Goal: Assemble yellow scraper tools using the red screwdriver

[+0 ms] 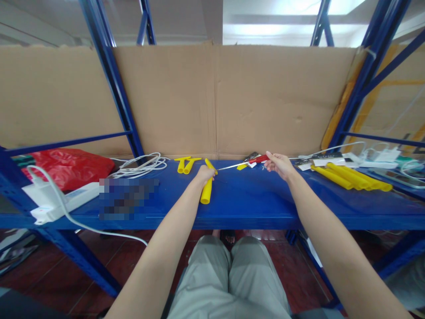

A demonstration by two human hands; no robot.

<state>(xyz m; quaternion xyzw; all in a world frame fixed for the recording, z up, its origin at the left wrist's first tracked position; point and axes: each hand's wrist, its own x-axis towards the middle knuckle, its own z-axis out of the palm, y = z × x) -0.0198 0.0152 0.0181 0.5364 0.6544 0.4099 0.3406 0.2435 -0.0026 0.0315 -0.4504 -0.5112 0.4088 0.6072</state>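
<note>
The left hand (204,174), fingers closed around a yellow, T-shaped plastic piece (206,193), holds it over the middle of the blue metal shelf (255,199), wide open end near. To the right, the right hand (279,165) has its fingers closed on a red-handled tool with a slender metal shaft (263,158), whose tip points left and meets the piece near its far end; exact contact is unclear. Far left of these lie two similar yellow T-shaped pieces (188,166); at right, a row of yellow tubes (352,178).

Bare forearms (172,226), bare wrists (292,175), greyish-green trousers (206,270)
</note>
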